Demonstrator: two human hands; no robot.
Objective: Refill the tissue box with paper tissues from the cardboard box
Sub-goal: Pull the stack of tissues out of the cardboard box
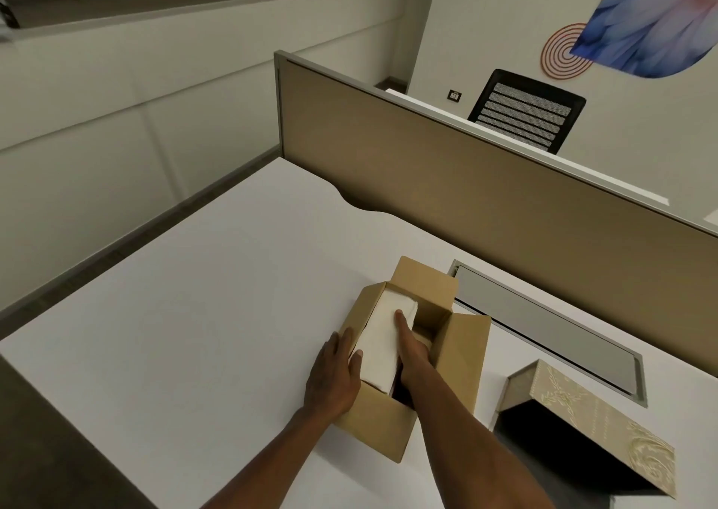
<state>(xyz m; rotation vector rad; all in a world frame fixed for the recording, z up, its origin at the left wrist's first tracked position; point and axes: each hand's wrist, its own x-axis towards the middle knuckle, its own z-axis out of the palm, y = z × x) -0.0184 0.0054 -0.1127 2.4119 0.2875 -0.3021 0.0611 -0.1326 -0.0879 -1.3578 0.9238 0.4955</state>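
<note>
An open brown cardboard box stands on the white desk with its flaps up. A white stack of paper tissues rises out of its left half. My left hand wraps the box's left wall, its thumb pressed on the near end of the stack. My right hand reaches into the box along the stack's right side, thumb lying on top and fingers hidden below. To the right, the beige embossed tissue box lies open, its dark inside showing.
The white desk runs to a tan partition panel behind. A grey cable-tray lid sits flush in the desk behind the boxes. A black mesh chair stands beyond the partition.
</note>
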